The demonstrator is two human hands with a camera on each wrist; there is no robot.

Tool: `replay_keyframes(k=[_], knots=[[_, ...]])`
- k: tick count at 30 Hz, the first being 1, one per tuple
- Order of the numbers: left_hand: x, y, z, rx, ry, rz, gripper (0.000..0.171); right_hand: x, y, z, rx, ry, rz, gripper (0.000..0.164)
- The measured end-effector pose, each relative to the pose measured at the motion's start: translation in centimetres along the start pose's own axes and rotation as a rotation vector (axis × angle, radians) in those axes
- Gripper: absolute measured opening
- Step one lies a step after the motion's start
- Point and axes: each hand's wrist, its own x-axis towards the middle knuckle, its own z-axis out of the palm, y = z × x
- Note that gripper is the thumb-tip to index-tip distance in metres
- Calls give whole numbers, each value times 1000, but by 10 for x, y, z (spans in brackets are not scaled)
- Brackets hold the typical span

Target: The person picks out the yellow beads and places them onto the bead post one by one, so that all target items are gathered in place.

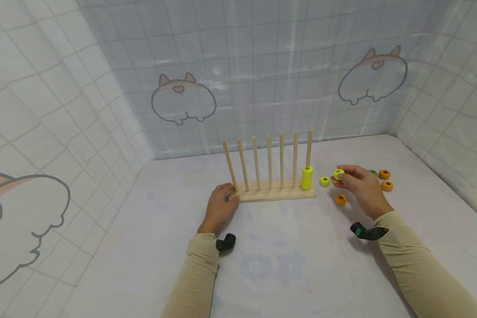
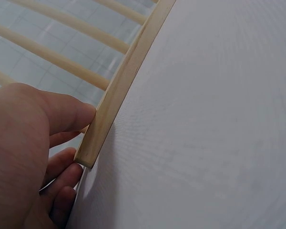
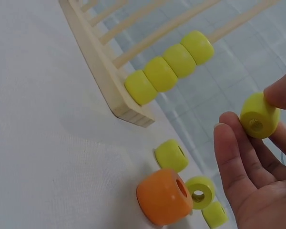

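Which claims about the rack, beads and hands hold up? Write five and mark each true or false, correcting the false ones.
1. The left hand grips the rack. True.
2. The right hand is empty. False: it pinches a yellow bead.
3. Four yellow beads are stacked on one peg. True.
4. The rack has five pegs. False: it has seven.
5. An orange bead lies on the table. True.

- Seven wooden pegs [image 1: 269,161] are rising from one base [image 1: 276,195].
- Four stacked yellow beads [image 3: 160,74] are sitting on one peg.
- Three loose yellow beads [image 3: 168,155] are lying; one held yellow bead [image 3: 260,106] is showing.
- Three orange beads [image 1: 340,200] and one green bead [image 1: 372,172] are appearing.
- Two hands, left hand [image 1: 218,207] and right hand [image 1: 365,191], are working.
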Motion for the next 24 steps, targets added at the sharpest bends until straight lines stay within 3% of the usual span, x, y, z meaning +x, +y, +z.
replay_keyframes(k=[12,24], knots=[[2,-4,0,14,9,-1,45,7,-8,8,-37,21,30,47],[3,-4,2,14,2,-3,44,13,-17,14,-39,26,28,47]])
